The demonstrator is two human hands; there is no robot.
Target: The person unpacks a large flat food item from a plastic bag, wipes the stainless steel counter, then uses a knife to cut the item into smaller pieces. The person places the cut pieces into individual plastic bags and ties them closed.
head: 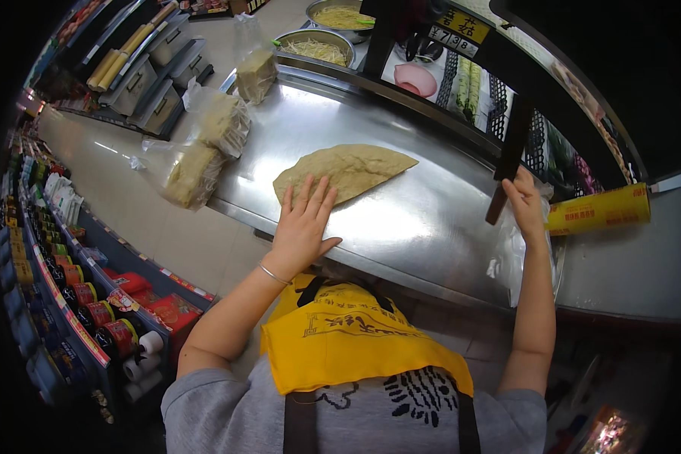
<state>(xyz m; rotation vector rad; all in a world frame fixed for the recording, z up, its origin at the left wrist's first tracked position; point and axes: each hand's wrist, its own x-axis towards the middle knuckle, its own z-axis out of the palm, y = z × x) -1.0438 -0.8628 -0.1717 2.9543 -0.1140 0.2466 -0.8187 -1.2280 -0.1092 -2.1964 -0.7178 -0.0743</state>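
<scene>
A half-round, tan slab of flat dough or bread [352, 167] lies on the stainless steel counter [431, 227], its straighter edge towards me. My left hand [306, 218] rests on its near left part, palm down and fingers spread, with the thumb over the metal. At the right, my right hand [525, 198] has its thumb and fingers closed on a dark, narrow strip [496, 204] with a brownish lower end. It is too dark to tell whether this is a knife. Clear plastic bags [511, 267] lie beneath that hand.
Bagged yellowish blocks [190, 176] line the counter's left end. Bowls of shredded food [318, 51] stand beyond it. A dark rack rail [431, 110] runs along the far edge, with vegetables behind. A yellow film roll [598, 210] lies right. Stocked shelves [91, 284] flank the left aisle.
</scene>
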